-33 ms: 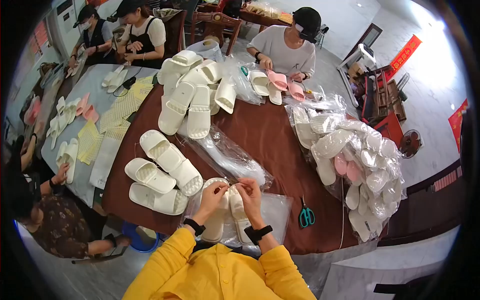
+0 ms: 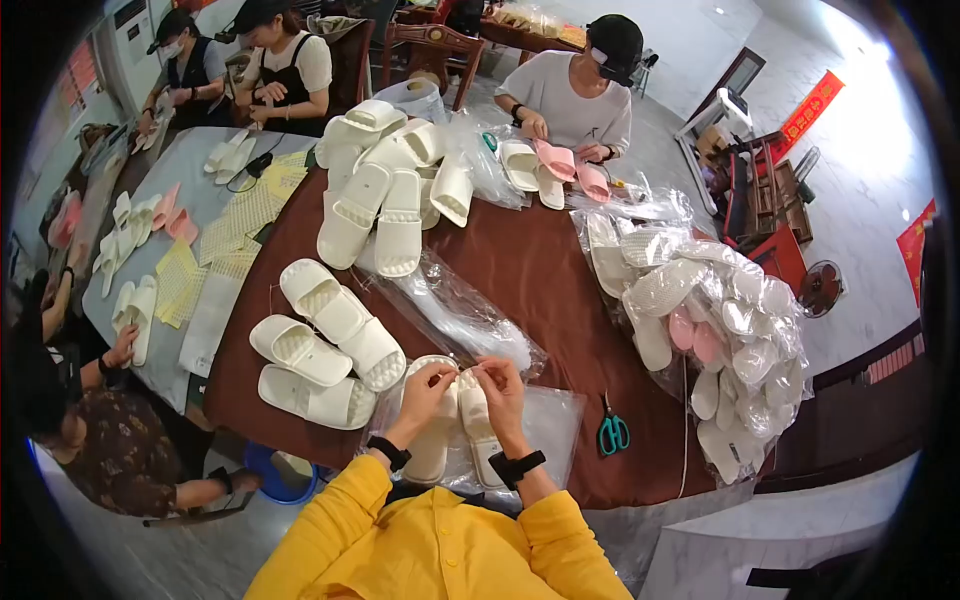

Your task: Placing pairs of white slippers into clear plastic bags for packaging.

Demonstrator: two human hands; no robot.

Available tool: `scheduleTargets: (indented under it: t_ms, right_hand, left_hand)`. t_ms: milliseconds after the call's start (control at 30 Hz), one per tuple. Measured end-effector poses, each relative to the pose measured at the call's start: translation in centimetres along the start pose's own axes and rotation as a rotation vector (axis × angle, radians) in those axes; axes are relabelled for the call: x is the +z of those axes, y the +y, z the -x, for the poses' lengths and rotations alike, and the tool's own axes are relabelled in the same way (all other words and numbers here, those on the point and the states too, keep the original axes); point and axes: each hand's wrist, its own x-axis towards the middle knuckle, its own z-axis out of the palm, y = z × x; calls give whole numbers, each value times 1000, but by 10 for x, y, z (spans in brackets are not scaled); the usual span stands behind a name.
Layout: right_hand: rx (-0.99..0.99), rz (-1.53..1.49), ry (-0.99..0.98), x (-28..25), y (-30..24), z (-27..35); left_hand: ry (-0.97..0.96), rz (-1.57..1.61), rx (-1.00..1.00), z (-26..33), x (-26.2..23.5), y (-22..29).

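A pair of cream slippers lies before me near the table's front edge, the left slipper (image 2: 431,450) beside the right slipper (image 2: 477,420). Over the far end of the left one, my left hand (image 2: 424,392) is closed in a pinch. My right hand (image 2: 498,390) also pinches, above the far part of the other slipper. The fingertips almost meet between the two, and whatever they hold is too small to make out. Under the pair a clear plastic bag (image 2: 556,418) is spread flat. Teal-handled scissors (image 2: 613,432) rest to the right.
More cream slippers (image 2: 325,395) lie at left, with a heap of slippers (image 2: 398,215) beyond. Clear bags (image 2: 470,320) cross the middle of the brown table. Bagged slippers (image 2: 740,340) pile up at right. Co-workers sit across and at a grey table (image 2: 185,150) on the left.
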Motion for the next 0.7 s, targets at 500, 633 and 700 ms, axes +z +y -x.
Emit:
scheduleTargets:
  t_ms: [500, 633, 700]
  right_hand:
    - [-279, 596, -39, 4, -14, -2]
    - [-217, 455, -47, 9, -5, -1]
    - [-252, 385, -38, 11, -3, 0]
  left_hand:
    - [12, 72, 52, -2, 1, -14]
    - [16, 86, 49, -1, 2, -12]
    - [16, 80, 50, -1, 3, -10]
